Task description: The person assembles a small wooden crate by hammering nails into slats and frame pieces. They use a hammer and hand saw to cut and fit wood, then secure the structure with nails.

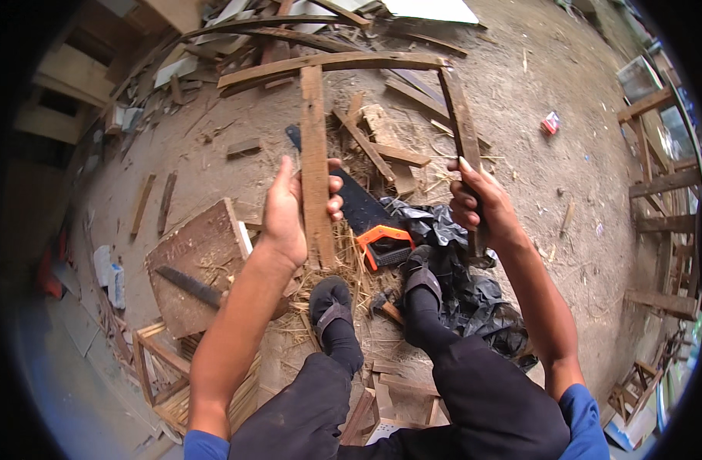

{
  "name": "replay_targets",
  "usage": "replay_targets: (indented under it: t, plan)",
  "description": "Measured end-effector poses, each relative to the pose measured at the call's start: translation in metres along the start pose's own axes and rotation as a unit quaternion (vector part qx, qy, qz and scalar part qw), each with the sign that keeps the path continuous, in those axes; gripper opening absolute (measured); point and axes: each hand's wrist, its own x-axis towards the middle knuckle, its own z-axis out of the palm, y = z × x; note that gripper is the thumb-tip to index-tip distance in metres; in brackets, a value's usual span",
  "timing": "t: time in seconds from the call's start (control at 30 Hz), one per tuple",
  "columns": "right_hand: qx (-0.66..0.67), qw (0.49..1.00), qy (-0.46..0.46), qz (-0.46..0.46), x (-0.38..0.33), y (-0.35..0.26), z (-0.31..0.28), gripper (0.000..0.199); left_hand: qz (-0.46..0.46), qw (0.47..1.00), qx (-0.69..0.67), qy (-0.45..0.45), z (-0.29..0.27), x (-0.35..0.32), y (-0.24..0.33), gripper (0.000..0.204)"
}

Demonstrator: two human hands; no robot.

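A person in a blue-sleeved top is gripping a three-piece frame of worn brown timber [382, 60] over a littered dirt floor [535, 46], both bare hands occupied. The left hand [284, 215] is closing around the broad, flat left leg [314, 146], its fingers curling past the right edge; the right hand [483, 201] is wrapping tightly around the narrower, darker right leg [461, 115]. The frame's long crosspiece is spanning the far ends of both legs — jutting out beyond the left one, meeting the right one near its tip. Below, between the two legs, a handsaw with a black blade and bright orange handle [357, 205] is lying at a slant, its handle resting near the person's dark, strapped shoes [332, 303]. Crumpled black plastic sheeting [485, 307] is spreading beside the right foot, while a reddish-brown rectangular board [186, 253] is lying to the left, a dark, flat strip [188, 286] resting across it — and loose brown wood scraps [366, 146] are scattering beyond the saw
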Motion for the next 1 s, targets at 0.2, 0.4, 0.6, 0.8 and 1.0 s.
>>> replay_targets:
  t: [0.2, 0.4, 0.6, 0.8, 1.0]
  plan:
    - [-0.013, 1.000, -0.002, 0.009, -0.006, 0.024, -0.007, 0.028, -0.028, 1.000, 0.001, 0.008, 0.004, -0.016, -0.005, 0.054]
    - [-0.091, 0.995, 0.030, -0.041, -0.007, 0.043, -0.008, 0.027, 0.029, 0.985, 0.159, 0.062, 0.000, -0.015, -0.020, 0.048]
    - [-0.153, 0.984, 0.059, -0.064, 0.002, 0.050, -0.006, 0.028, 0.078, 0.967, 0.231, 0.072, -0.005, -0.012, -0.021, 0.048]
    - [-0.241, 0.957, 0.120, -0.108, 0.012, 0.064, 0.005, 0.023, 0.104, 0.956, 0.259, 0.089, 0.000, -0.019, -0.015, 0.047]
    - [-0.233, 0.963, 0.095, -0.098, 0.009, 0.054, 0.016, 0.021, 0.105, 0.972, 0.204, 0.051, -0.031, -0.018, -0.023, 0.044]
